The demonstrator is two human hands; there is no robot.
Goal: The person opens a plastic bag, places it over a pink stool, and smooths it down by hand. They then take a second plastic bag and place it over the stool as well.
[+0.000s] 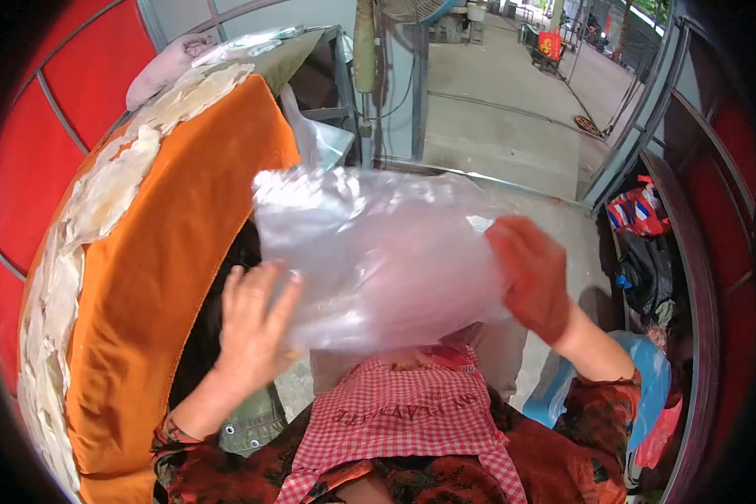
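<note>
A large clear plastic bag (378, 260) stretches between my two hands in front of my lap, somewhat blurred by motion. My right hand (529, 273), in a red glove, is closed on the bag's right edge. At the other side, my bare left hand (260, 319) has its fingers spread, with the fingertips at the bag's left edge. Nothing can be made out inside the bag. Below it I see the red checked apron (395, 412) that I wear.
On the left, a table draped in orange cloth (160, 277) carries flat whitish pieces (101, 193) along its top. A blue plastic stool (647, 386) stands at my right. Beyond it, a shelf (685, 252) holds bags and dark cloth. A fan (416, 8) is ahead.
</note>
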